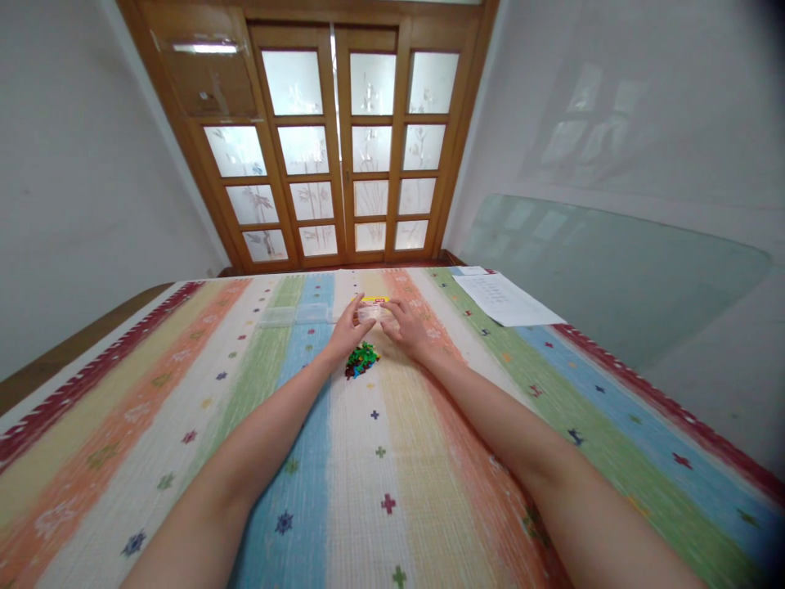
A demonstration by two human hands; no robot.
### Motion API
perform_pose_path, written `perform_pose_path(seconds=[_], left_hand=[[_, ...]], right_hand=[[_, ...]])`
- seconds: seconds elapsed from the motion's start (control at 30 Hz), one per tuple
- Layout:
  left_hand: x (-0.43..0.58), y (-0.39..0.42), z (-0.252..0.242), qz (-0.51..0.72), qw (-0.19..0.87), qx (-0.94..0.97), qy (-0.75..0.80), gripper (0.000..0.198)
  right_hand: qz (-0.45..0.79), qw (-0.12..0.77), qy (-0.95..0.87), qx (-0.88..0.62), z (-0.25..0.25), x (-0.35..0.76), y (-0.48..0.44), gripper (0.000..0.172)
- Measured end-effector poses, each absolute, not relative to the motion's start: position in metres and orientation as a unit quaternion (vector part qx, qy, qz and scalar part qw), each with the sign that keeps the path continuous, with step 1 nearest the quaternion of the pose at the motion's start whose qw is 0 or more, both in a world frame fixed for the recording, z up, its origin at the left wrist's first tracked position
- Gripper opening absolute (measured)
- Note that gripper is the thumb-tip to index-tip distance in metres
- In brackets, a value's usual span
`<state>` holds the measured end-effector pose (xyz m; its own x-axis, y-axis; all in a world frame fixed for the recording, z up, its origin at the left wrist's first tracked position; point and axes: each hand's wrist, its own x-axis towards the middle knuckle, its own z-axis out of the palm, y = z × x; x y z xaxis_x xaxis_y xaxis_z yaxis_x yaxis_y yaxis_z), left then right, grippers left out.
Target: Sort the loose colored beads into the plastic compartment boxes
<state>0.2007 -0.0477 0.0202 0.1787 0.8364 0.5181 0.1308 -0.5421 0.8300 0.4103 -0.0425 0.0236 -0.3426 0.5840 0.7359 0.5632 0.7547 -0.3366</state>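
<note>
Far out over the table, my left hand [349, 331] and my right hand [405, 329] curve around the two sides of a small clear container [371, 312] with yellow and red at its far edge. The thumbs are on the near side and the fingers reach to the far side. Part of the container is hidden behind the hands. Just nearer to me lies a heap of tiny green, blue and dark red pieces [361, 360], close to my left wrist. Flat transparent plastic pieces [298, 314] rest to the left of my left hand.
A striped, patterned cloth [361, 491] covers the table. White printed sheets [508, 298] lie at the far right. A greenish glass panel [613, 262] leans on the right wall, and wooden doors with glass panes [337, 147] stand beyond the table.
</note>
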Motion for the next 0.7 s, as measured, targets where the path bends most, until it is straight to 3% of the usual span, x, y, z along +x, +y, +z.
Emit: perform_pose_path(seconds=[0.2,0.43,0.7], left_hand=[[0.209,-0.059,0.022,0.534,0.221,0.715,0.393,0.057],[0.215,-0.066,0.025,0.527,0.202,0.715,0.413,0.053],[0.217,-0.072,0.022,0.492,0.203,0.758,0.377,0.082]], right_hand=[[-0.001,0.382,-0.839,-0.387,0.022,0.414,-0.045,0.031],[-0.015,0.353,-0.836,-0.419,0.017,0.413,-0.048,0.032],[0.0,0.407,-0.775,-0.484,0.02,0.423,-0.036,0.041]])
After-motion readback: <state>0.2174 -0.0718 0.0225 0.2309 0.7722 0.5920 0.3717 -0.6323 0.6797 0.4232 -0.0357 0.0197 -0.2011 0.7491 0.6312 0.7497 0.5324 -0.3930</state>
